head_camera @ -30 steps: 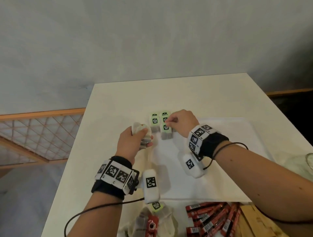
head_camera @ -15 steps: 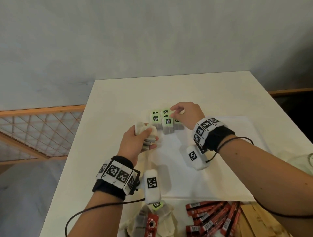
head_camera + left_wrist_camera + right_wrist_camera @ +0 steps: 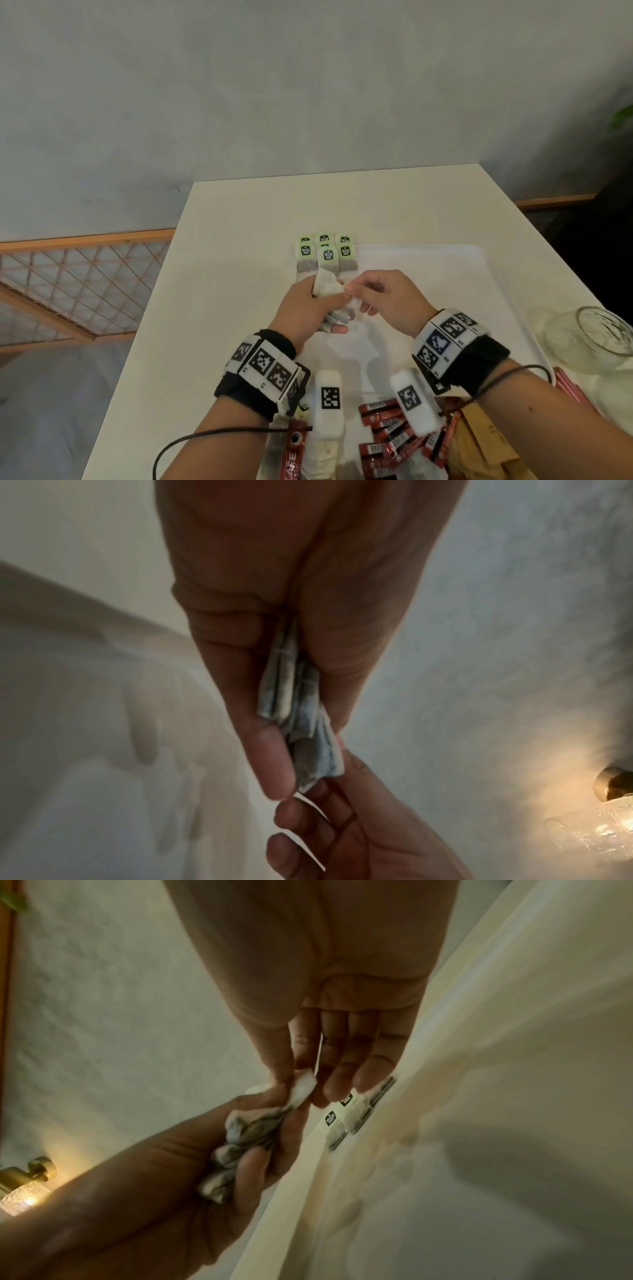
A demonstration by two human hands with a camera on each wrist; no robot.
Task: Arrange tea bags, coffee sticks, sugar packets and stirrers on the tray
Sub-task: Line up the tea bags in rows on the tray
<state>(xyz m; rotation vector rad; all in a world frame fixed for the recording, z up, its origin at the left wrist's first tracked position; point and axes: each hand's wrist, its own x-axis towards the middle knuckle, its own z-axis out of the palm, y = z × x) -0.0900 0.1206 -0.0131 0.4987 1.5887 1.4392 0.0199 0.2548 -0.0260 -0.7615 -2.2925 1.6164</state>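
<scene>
Several tea bags with green tags (image 3: 325,253) lie in rows at the far left corner of the white tray (image 3: 445,274). My left hand (image 3: 308,308) grips a bunch of tea bags (image 3: 327,287) (image 3: 298,710) (image 3: 240,1137) just in front of those rows. My right hand (image 3: 380,294) meets it from the right, and its thumb and forefinger pinch the top tea bag (image 3: 303,1089) of the bunch. Red coffee sticks (image 3: 387,428) lie in a heap at the near edge, below my wrists.
A clear glass jar (image 3: 596,339) lies at the tray's right side. More tea bags and a red packet (image 3: 294,445) sit near my left forearm, with brown paper (image 3: 479,445) at the near right. The white table (image 3: 239,222) drops off on the left.
My right hand has come back from the rows of tea bags to the bunch in my left hand and pinches one there. A further tea bag lies in the rows.
</scene>
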